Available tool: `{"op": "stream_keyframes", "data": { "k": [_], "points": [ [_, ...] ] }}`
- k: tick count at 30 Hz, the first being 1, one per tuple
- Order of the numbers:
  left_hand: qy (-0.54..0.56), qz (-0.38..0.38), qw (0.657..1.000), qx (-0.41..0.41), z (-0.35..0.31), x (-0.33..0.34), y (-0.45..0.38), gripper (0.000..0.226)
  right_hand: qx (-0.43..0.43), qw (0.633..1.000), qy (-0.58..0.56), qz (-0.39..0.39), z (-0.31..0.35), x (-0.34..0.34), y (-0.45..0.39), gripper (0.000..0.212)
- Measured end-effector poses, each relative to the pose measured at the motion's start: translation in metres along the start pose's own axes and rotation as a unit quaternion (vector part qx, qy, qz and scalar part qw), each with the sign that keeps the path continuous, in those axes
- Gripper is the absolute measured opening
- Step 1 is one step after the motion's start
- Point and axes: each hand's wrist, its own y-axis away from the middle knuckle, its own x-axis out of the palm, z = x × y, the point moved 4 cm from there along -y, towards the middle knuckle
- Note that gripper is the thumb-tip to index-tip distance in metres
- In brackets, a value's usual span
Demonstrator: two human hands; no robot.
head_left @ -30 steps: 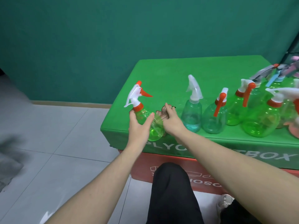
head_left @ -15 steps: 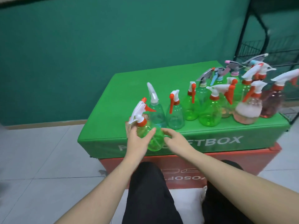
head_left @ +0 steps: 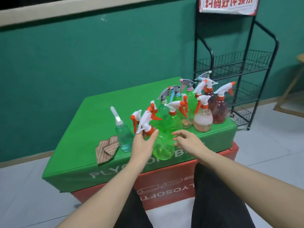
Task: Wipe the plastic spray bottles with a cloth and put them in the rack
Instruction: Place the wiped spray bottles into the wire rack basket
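Note:
A clear green spray bottle with a white and orange trigger head is tilted over the front edge of the green box. My left hand grips it at the neck, thumb across its shoulder. Just to the right of the bottle's body, my right hand hovers with its fingers spread and holds nothing. The brown striped cloth lies crumpled on the box to the left, beside a teal bottle. Several more spray bottles stand clustered at the back right of the box. The black wire rack stands behind it on the right.
The green box sits on a red box on a pale tiled floor. My dark-trousered legs are in front of it. A wooden frame stands right of the rack. A green wall runs behind.
The cloth that my right hand held against the bottle now lies on the box, and that hand has come off it. The view has swung up and right, showing the rack.

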Motion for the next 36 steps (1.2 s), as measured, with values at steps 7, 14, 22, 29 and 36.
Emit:
{"op": "stream_keyframes", "data": {
  "k": [7, 14, 22, 29, 36],
  "points": [
    [0.016, 0.023, 0.998, 0.057, -0.062, 0.022, -0.032, 0.01, -0.013, 0.999, -0.027, -0.034, 0.033, -0.054, -0.007, 0.029],
    [0.052, 0.067, 0.992, 0.098, -0.124, 0.038, -0.091, 0.017, -0.033, 0.996, -0.069, -0.052, 0.094, -0.103, -0.029, 0.021],
    [0.043, 0.094, 0.992, 0.073, -0.15, 0.082, -0.196, 0.022, -0.024, 0.997, -0.037, -0.071, 0.128, -0.147, -0.123, 0.019],
    [0.028, 0.12, 0.992, -0.018, -0.173, 0.122, -0.245, 0.049, 0.077, 0.994, -0.051, -0.056, 0.136, -0.184, -0.17, 0.021],
    [0.017, 0.171, 0.979, -0.106, -0.231, 0.145, -0.243, 0.018, 0.213, 0.974, -0.059, -0.036, 0.144, -0.247, -0.149, 0.016]
  ]
}}
